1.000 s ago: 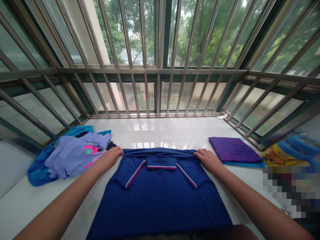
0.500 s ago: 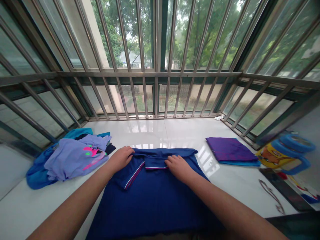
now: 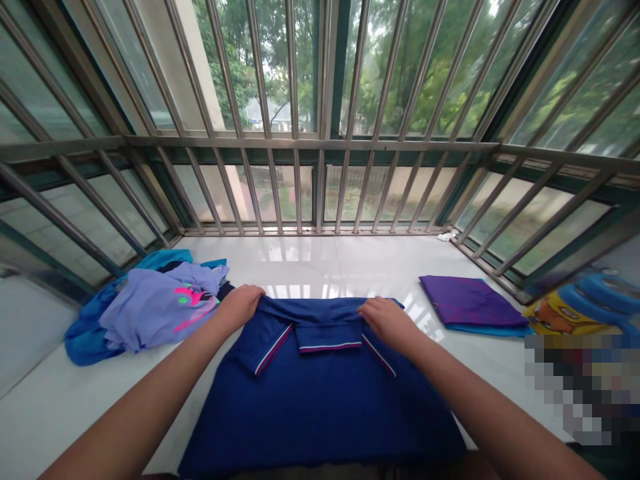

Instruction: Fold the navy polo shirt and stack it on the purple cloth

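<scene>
A dark blue polo shirt [image 3: 320,400] lies spread on the white ledge in front of me, its top edge folded over. Its collar [image 3: 330,338] and both sleeve ends carry white and red stripes. My left hand [image 3: 245,303] is closed on the shirt's far left corner. Toward the far right corner, my right hand [image 3: 385,320] has its fingers bent together over the folded edge, just beyond the collar. The fingertips of both hands are partly hidden against the cloth.
A loose heap of clothes, with a lavender shirt [image 3: 155,307] on top, lies at left. On the right are folded purple cloth [image 3: 475,303] and a blue-lidded yellow jug [image 3: 575,307]. Metal bars [image 3: 320,143] enclose the ledge [image 3: 305,257]. The lower right is pixelated.
My right hand has moved right along the folded edge, from the collar toward the corner, and the right sleeve's stripe now shows. My left hand stays at the left corner. The view has shifted slightly.
</scene>
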Demonstrator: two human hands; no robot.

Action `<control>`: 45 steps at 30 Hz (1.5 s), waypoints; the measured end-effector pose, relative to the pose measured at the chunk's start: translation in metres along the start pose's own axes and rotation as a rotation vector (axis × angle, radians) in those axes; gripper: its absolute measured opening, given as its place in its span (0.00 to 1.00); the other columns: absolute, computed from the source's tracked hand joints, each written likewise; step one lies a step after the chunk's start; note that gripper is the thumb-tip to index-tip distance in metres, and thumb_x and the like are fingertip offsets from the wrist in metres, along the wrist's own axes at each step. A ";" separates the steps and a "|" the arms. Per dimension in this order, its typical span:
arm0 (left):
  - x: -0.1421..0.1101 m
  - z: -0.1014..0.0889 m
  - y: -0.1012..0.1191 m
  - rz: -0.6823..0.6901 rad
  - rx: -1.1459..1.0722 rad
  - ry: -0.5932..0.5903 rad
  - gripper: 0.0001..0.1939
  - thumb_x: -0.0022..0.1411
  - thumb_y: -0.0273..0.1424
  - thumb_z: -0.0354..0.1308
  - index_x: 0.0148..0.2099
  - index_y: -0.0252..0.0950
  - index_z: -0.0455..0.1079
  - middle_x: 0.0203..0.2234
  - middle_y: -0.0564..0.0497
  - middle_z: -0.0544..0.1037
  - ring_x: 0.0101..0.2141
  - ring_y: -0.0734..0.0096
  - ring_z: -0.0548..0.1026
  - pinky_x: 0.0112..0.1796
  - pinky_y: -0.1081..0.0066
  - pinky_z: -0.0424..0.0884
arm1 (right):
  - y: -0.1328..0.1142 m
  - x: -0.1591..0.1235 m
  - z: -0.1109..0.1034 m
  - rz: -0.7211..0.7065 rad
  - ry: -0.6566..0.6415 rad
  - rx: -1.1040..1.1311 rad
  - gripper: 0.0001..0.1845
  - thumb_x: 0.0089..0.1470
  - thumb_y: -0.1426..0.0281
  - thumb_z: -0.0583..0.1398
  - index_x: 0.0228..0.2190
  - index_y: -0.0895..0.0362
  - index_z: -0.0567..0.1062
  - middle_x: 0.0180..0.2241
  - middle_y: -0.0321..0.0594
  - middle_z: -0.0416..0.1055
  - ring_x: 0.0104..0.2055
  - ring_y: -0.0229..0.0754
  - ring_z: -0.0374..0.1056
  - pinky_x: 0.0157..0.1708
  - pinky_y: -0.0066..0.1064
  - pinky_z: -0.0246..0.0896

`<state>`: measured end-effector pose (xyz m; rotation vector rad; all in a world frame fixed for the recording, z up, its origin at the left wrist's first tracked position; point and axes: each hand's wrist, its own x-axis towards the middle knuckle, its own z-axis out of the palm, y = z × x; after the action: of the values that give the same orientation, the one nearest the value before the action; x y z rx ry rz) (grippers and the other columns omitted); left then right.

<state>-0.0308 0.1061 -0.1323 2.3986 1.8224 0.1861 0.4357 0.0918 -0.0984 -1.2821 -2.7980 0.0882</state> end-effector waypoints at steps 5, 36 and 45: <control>0.035 -0.016 -0.013 0.009 -0.035 -0.168 0.20 0.57 0.32 0.67 0.53 0.40 0.82 0.45 0.45 0.86 0.47 0.54 0.83 0.49 0.63 0.75 | 0.070 0.023 -0.009 0.259 -0.178 -0.037 0.28 0.58 0.76 0.66 0.59 0.55 0.77 0.59 0.55 0.77 0.58 0.55 0.73 0.52 0.39 0.66; -0.171 0.010 0.048 0.038 -0.033 0.095 0.18 0.74 0.34 0.49 0.52 0.47 0.81 0.48 0.44 0.85 0.49 0.47 0.82 0.51 0.48 0.79 | 0.013 -0.134 0.013 0.133 0.023 -0.115 0.19 0.54 0.81 0.58 0.45 0.52 0.79 0.44 0.48 0.78 0.47 0.57 0.74 0.47 0.46 0.68; -0.120 0.062 0.095 0.006 -0.005 0.176 0.32 0.76 0.45 0.53 0.78 0.45 0.60 0.74 0.40 0.65 0.72 0.45 0.64 0.70 0.41 0.62 | -0.027 -0.067 0.052 0.145 0.075 0.046 0.34 0.75 0.53 0.52 0.74 0.52 0.60 0.75 0.51 0.58 0.77 0.60 0.53 0.73 0.62 0.49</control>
<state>0.0382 -0.0361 -0.1802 2.4546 1.8823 0.4142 0.4547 0.0221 -0.1505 -1.4449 -2.6222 0.1086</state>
